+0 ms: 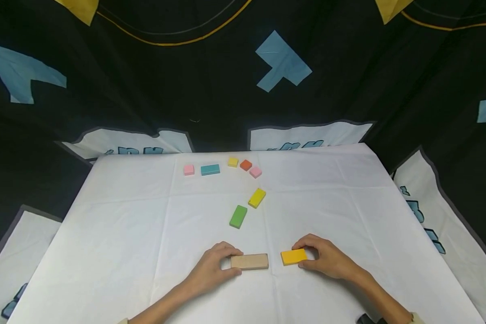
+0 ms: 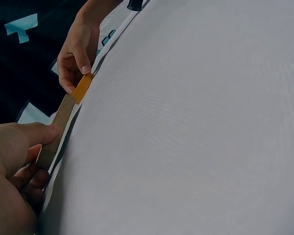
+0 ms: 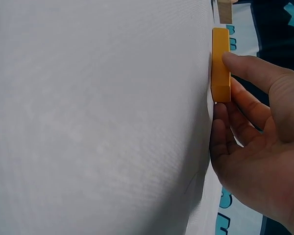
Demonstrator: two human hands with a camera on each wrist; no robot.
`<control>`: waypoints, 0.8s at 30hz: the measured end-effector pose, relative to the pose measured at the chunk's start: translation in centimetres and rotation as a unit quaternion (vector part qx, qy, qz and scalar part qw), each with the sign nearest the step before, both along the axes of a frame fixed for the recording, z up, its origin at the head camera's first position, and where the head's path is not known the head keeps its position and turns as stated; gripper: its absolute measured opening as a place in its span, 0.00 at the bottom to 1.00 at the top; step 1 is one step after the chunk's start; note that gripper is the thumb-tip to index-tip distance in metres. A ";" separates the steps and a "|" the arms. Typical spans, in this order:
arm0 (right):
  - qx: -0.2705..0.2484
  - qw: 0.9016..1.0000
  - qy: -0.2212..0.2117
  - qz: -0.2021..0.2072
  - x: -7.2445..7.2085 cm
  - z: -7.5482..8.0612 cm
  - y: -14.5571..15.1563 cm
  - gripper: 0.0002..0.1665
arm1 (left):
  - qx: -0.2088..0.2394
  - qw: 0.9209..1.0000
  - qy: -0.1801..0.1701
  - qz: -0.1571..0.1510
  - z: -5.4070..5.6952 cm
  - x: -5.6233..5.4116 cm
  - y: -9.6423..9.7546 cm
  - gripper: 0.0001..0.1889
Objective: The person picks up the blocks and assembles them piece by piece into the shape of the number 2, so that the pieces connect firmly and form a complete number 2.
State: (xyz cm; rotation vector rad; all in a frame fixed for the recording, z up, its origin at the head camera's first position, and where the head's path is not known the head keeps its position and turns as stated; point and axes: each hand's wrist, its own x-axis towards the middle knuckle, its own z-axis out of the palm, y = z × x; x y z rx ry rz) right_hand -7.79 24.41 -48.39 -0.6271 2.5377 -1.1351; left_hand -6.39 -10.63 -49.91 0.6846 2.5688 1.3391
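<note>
My left hand (image 1: 214,265) pinches the left end of a plain wooden block (image 1: 250,261), thumb on the near side and fingers on the far side. To its right, my right hand (image 1: 324,257) grips an orange-yellow block (image 1: 293,257) by its right end, also between thumb and fingers. A small gap of cloth separates the two blocks, which lie roughly in line. In the right wrist view the thumb presses on the side of the orange-yellow block (image 3: 220,66). The left wrist view shows the wooden block (image 2: 59,127) under the left thumb.
Beyond the hands lie a green block (image 1: 238,217) and a yellow block (image 1: 257,198). Farther back are a teal block (image 1: 210,169), pink blocks (image 1: 188,170), a small yellow block (image 1: 232,162) and a red-orange block (image 1: 245,165). White cloth (image 1: 117,234) covers the table; dark fabric hangs behind.
</note>
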 end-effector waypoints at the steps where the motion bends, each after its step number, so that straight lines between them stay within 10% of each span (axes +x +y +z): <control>1: 0.000 1.000 0.000 0.000 0.0 0.0 0.0 0.17 | 0.001 1.000 0.002 0.000 0.0 -0.1 0.0 0.17; 24: 0.003 1.000 -0.002 0.002 0.1 0.2 0.0 0.18 | 0.000 1.000 0.026 0.009 0.0 -2.2 0.2 0.18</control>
